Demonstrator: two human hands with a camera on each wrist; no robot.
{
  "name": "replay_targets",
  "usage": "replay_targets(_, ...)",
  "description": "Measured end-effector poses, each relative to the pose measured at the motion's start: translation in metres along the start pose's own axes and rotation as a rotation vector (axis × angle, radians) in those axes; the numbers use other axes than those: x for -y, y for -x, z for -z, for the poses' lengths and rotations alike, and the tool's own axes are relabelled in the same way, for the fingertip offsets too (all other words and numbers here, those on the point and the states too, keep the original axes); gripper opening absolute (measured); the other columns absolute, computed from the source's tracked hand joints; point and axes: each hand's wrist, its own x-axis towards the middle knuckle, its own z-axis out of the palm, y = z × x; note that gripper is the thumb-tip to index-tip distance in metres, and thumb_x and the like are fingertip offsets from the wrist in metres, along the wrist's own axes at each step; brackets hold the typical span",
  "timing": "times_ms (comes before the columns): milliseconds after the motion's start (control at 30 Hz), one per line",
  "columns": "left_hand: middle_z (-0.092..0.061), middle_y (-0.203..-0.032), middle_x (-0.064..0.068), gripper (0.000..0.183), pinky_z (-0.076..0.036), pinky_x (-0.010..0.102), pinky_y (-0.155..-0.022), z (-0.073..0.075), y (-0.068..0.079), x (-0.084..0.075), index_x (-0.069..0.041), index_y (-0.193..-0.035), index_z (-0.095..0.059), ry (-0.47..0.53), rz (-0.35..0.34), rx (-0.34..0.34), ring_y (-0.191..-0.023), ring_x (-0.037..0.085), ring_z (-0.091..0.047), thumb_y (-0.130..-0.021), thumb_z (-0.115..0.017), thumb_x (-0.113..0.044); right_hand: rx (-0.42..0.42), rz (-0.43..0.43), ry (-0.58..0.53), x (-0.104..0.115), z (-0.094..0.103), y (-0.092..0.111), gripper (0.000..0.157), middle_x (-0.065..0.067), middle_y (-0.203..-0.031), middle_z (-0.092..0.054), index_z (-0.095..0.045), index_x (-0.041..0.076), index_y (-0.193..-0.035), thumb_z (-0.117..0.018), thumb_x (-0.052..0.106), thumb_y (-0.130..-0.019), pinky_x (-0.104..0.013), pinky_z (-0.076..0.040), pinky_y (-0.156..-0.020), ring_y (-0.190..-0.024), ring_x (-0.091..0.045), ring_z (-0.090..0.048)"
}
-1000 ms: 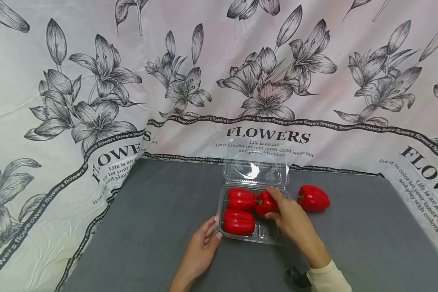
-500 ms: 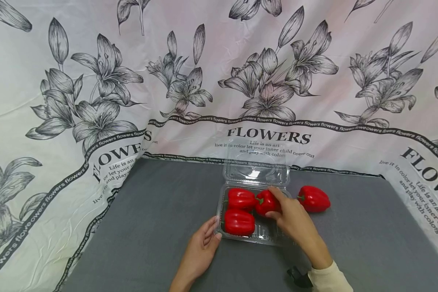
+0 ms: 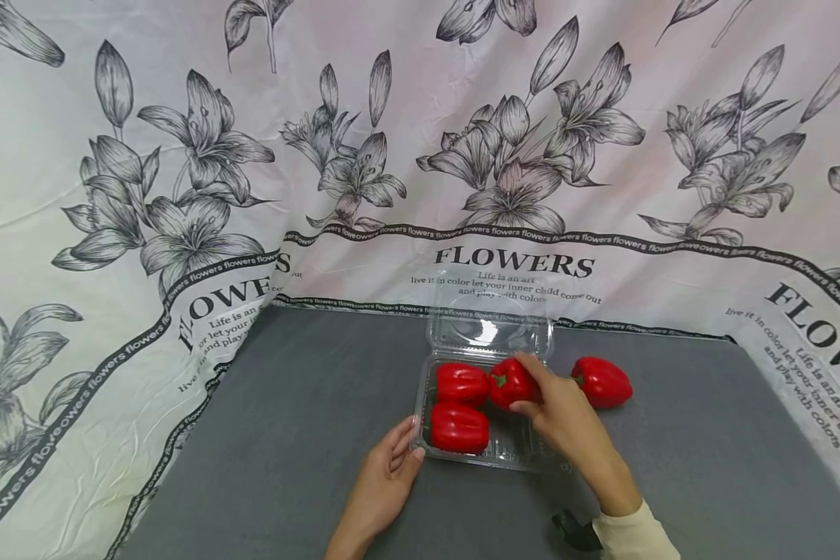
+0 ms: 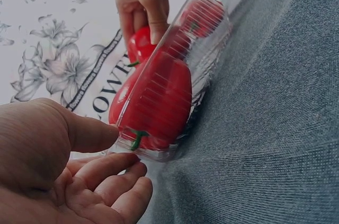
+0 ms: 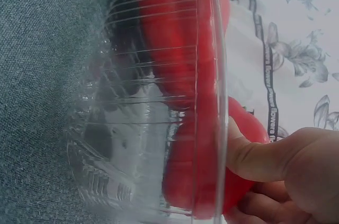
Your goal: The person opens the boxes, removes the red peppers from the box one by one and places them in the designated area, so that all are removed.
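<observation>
A clear plastic clamshell container stands with its lid raised. Two red bell peppers, a rear one and a front one, lie along its left side. My right hand grips a third red bell pepper at the container's back right, thumb in front and fingers behind; its green stem faces left and forward. At the container's left front corner, my left hand pinches the rim between thumb and fingertips. The left wrist view shows this left thumb at the rim, beside a pepper's green stem.
Another red bell pepper lies on the grey tabletop, right of the container. The see-through lid leans back toward the flower-printed cloth behind the table. A black strap shows by the right sleeve.
The pepper in my right hand has turned and risen slightly, so its stem end shows more. My left hand and the container stay where they were.
</observation>
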Motion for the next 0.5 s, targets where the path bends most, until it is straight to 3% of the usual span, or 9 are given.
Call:
replay_targets(167,-0.052,-0.156,0.023,0.057,-0.05,0.046,-0.11,0.0,0.001,-0.001,0.004,-0.157,-0.045,-0.002,0.001,0.005,-0.144,0.036,-0.051,-0.108,-0.064,-0.018,-0.005,-0.001,-0.005,0.002,0.004,0.002,0.081,-0.021,-0.111,-0.077,-0.053,0.007,-0.153,-0.091,0.008,-0.082,-0.05,-0.064,-0.079,-0.076,-0.022,-0.069)
replay_targets(500,-0.051,-0.157,0.022,0.058,-0.048,0.046,-0.111,-0.001,0.001,-0.002,0.005,-0.157,-0.043,0.002,-0.01,0.008,-0.144,0.036,-0.05,-0.108,-0.064,-0.019,-0.02,0.022,-0.001,0.007,0.018,0.003,0.084,-0.015,-0.106,-0.078,-0.05,0.01,-0.156,-0.091,0.007,-0.082,-0.034,-0.061,-0.067,-0.067,-0.014,-0.064)
